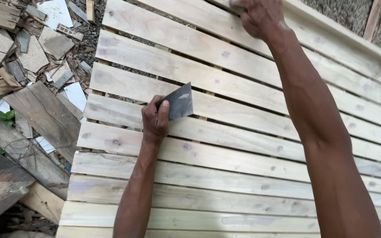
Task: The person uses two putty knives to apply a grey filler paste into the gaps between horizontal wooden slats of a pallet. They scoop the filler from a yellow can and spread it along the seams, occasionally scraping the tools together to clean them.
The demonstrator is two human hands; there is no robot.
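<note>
Daylit ground strewn with broken tiles (34,55) and old boards (49,117).

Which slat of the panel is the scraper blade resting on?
The scraper in the left hand lies on the fourth slat from the top edge, blade over the gap below it; other slats are untouched by it.

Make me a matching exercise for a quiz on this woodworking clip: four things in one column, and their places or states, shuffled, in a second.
Things:
1. left hand
2. right hand
3. scraper blade
4. broken tile pieces

Places or states:
A. scattered on the ground left of the panel
B. gripped, flat against a slat
C. resting at the panel's upper edge
D. closed around a tool at mid-panel

Pairs: 1-D, 2-C, 3-B, 4-A
</note>
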